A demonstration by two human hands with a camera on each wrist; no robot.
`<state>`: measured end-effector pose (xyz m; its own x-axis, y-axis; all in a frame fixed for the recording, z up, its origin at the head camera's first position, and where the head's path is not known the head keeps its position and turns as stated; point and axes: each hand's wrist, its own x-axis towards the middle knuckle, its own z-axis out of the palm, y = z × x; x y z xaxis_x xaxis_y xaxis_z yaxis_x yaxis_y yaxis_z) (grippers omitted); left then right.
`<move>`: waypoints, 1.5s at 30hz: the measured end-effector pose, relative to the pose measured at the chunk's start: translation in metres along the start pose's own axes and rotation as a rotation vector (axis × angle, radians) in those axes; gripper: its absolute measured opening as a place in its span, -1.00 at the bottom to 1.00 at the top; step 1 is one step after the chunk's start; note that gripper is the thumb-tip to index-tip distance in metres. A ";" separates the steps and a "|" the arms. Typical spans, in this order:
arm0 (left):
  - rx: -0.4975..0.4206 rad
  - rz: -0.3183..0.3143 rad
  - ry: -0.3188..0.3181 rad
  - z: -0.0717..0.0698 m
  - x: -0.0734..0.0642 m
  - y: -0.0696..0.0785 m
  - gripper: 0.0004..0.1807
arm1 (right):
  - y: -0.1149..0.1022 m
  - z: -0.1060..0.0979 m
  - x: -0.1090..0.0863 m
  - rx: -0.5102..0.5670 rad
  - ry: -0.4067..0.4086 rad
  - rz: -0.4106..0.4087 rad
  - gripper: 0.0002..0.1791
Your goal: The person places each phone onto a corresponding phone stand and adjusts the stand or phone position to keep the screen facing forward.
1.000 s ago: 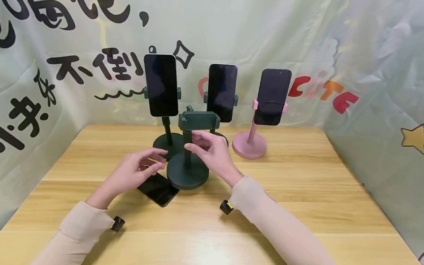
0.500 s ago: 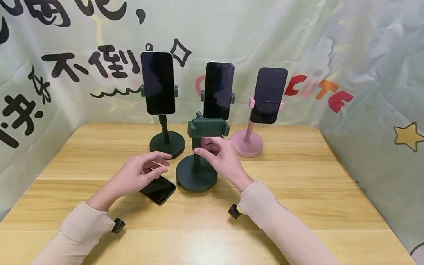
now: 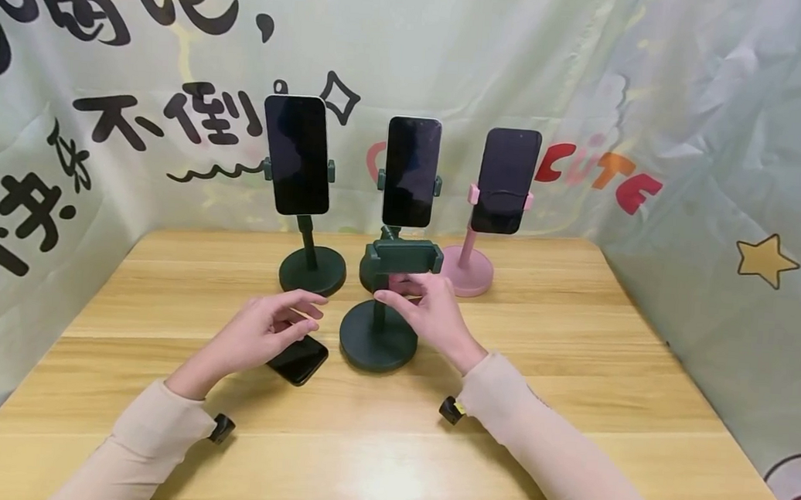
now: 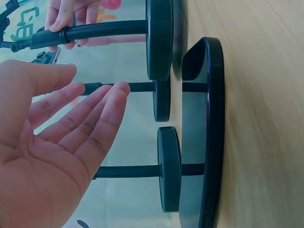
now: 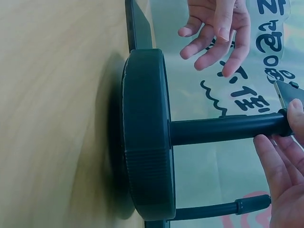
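My right hand grips the upper stem of a dark green phone stand, thumb on the near side. The stand is upright, its clamp bare, its round base low over the table in the right wrist view. My left hand hovers palm inward with fingers loosely spread, holding nothing. Beneath it a black phone lies face up on the table, partly covered by that hand in the head view. In the left wrist view the phone shows edge-on, below the fingers.
Behind stand two more green stands with upright phones, one at the left and one in the middle. A pink stand with a phone is right of them. A printed cloth hangs behind the wooden table.
My right hand has brought the green stand rightward and nearer, away from the lying phone and the left rear stand. The left hand stays almost in place; the head view has shifted slightly.
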<state>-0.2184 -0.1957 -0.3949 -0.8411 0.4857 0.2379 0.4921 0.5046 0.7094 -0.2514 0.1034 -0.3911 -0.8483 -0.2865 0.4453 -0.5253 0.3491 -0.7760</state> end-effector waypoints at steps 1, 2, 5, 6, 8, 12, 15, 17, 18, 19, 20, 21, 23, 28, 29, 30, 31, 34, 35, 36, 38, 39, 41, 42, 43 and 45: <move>0.002 -0.001 -0.003 0.000 0.000 0.000 -0.60 | 0.001 -0.001 -0.001 0.006 0.001 0.007 -0.66; 0.002 -0.004 -0.006 0.001 0.000 -0.001 -0.60 | 0.002 -0.001 -0.002 0.006 0.003 0.014 -0.65; 0.003 -0.006 -0.007 0.002 0.001 -0.001 -0.60 | 0.003 -0.003 -0.005 0.000 0.004 0.015 -0.65; 0.002 -0.004 -0.006 0.002 0.001 -0.001 -0.60 | 0.004 -0.003 -0.006 0.001 0.004 0.013 -0.64; 0.001 -0.004 -0.004 0.002 0.001 -0.001 -0.60 | 0.005 -0.004 -0.007 0.002 0.001 0.007 -0.63; 0.002 0.005 0.001 0.002 0.000 -0.003 -0.60 | 0.008 -0.005 -0.008 0.000 -0.002 0.009 -0.64; 0.002 0.003 0.000 0.002 0.000 -0.003 -0.60 | 0.010 -0.005 -0.008 0.005 -0.003 0.021 -0.64; 0.001 -0.005 0.000 0.002 0.000 -0.003 -0.60 | 0.011 -0.005 -0.008 0.011 -0.005 0.028 -0.62; 0.002 -0.006 0.000 0.001 0.000 -0.003 -0.60 | 0.012 -0.005 -0.008 0.014 -0.005 0.032 -0.62; 0.004 -0.007 -0.001 0.001 0.000 -0.003 -0.60 | 0.013 -0.005 -0.009 0.016 -0.005 0.036 -0.61; 0.007 -0.008 -0.002 0.001 -0.001 -0.003 -0.60 | 0.013 -0.006 -0.009 0.019 -0.003 0.040 -0.60; 0.007 -0.008 -0.003 0.001 -0.001 -0.003 -0.60 | 0.014 -0.006 -0.009 0.021 -0.002 0.042 -0.59; 0.009 -0.009 -0.002 0.000 -0.001 -0.003 -0.60 | 0.015 -0.006 -0.009 0.021 -0.001 0.045 -0.58; 0.011 -0.014 0.000 -0.001 -0.002 -0.002 -0.60 | 0.015 -0.007 -0.008 0.025 -0.006 0.051 -0.57; 0.010 -0.016 0.000 -0.001 -0.002 -0.002 -0.60 | 0.015 -0.008 -0.008 0.027 -0.010 0.054 -0.57; 0.011 -0.017 -0.001 -0.001 -0.001 -0.002 -0.61 | 0.015 -0.008 -0.008 0.030 -0.012 0.058 -0.56; 0.010 -0.017 -0.002 -0.001 -0.001 -0.002 -0.61 | 0.015 -0.009 -0.008 0.034 -0.014 0.062 -0.55; 0.009 -0.014 -0.004 -0.001 -0.001 -0.002 -0.61 | 0.016 -0.010 -0.007 0.040 -0.016 0.072 -0.52; 0.008 -0.013 -0.004 -0.001 -0.001 -0.001 -0.61 | 0.017 -0.011 -0.007 0.040 -0.017 0.075 -0.51; 0.009 -0.014 -0.004 -0.001 -0.001 -0.001 -0.61 | 0.017 -0.011 -0.007 0.038 -0.019 0.076 -0.50; 0.010 -0.015 -0.003 -0.002 -0.001 -0.001 -0.62 | 0.017 -0.011 -0.007 0.031 -0.025 0.075 -0.48; 0.009 -0.017 -0.003 -0.002 -0.001 -0.001 -0.62 | 0.018 -0.012 -0.007 0.027 -0.028 0.073 -0.47; 0.009 -0.021 -0.007 -0.002 -0.001 -0.001 -0.62 | 0.018 -0.012 -0.006 0.018 -0.037 0.067 -0.46; 0.010 -0.023 -0.009 -0.003 -0.001 0.000 -0.62 | 0.018 -0.012 -0.006 0.016 -0.039 0.062 -0.46; 0.012 -0.024 -0.012 -0.003 -0.001 0.000 -0.63 | 0.018 -0.012 -0.005 0.016 -0.041 0.056 -0.46; 0.013 -0.023 -0.015 -0.003 -0.001 0.000 -0.63 | 0.018 -0.013 -0.004 0.020 -0.040 0.042 -0.48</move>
<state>-0.2183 -0.1985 -0.3927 -0.8490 0.4842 0.2117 0.4755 0.5253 0.7057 -0.2581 0.1224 -0.4009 -0.8659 -0.3073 0.3946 -0.4878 0.3439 -0.8024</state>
